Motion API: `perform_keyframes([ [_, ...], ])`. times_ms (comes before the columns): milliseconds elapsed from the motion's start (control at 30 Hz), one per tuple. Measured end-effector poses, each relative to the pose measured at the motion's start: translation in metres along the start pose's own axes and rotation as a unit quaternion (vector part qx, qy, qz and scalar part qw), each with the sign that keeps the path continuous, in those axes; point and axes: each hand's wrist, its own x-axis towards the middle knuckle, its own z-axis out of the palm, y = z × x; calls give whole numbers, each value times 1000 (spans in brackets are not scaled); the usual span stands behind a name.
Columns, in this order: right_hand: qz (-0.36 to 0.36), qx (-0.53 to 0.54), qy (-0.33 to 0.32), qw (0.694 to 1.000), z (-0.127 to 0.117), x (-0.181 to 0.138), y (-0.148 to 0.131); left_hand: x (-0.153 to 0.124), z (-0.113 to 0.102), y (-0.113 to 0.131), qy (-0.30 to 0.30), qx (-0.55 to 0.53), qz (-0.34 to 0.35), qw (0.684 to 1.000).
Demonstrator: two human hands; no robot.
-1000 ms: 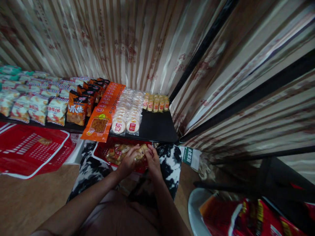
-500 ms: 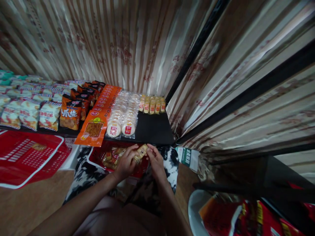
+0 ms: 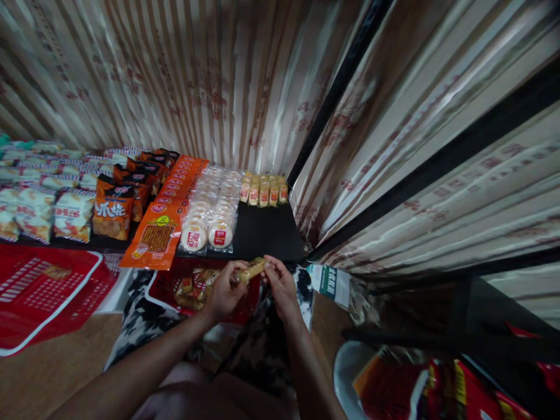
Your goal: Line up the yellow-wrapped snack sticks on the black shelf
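Note:
Both my hands hold one small yellow-brown snack packet (image 3: 251, 269) just above a red basket (image 3: 164, 283) on my lap. My left hand (image 3: 223, 290) pinches its left end and my right hand (image 3: 280, 284) pinches its right end. The basket holds several more such packets (image 3: 192, 284). In front lies a black shelf (image 3: 271, 230) with a short row of the same yellow packets (image 3: 263, 191) at its back right. Bare shelf surface lies in front of that row.
On the shelf, from right to left, lie rows of round white cakes (image 3: 210, 204), orange packets (image 3: 164, 219), dark orange bags (image 3: 111, 207) and white bags (image 3: 39, 210). A second red basket (image 3: 44, 291) sits at left. Striped curtain and black frame bars surround the shelf.
My hands have lifted the packet a little out of the basket toward the shelf's front edge. The view has shifted slightly, so the shelf sits lower and further left.

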Motion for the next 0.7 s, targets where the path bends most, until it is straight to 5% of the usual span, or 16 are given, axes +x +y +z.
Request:
perform_keyframes([
  [233,-35,-19,12,999,-4,12,-4,11,12,6,-6,-165,-113,980],
  [433,-42,-51,-12,998,-9,25,-1,14,17,13,1,-198,-167,966],
  [567,-92,-148,-26,984,-11,34,-7,17,20,13,16,-168,-173,970],
  [700,-171,-295,-40,939,-9,40,-24,20,24,11,29,-152,-171,973],
])
